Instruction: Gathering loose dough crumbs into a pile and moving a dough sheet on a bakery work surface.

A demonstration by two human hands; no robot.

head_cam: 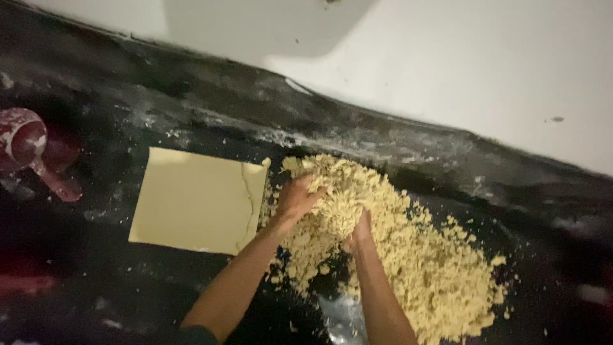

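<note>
A big heap of pale yellow crumbly dough [415, 255] lies on a dark, flour-dusted worktop [159, 108]. Both my hands are buried in the heap's near-left part. My left hand [297, 198] cups a clump from the left. On the other side, my right hand [359, 231] presses into the same clump, fingers hidden in the crumbs. Just left of the heap lies a flat square slab of smooth yellow dough [191, 201] with a crack near its right edge.
A reddish scoop with a handle [29, 150], dusted with flour, rests at the far left. A white wall [447, 57] runs along the back of the worktop. A clear plastic sheet [341, 319] shows between my forearms.
</note>
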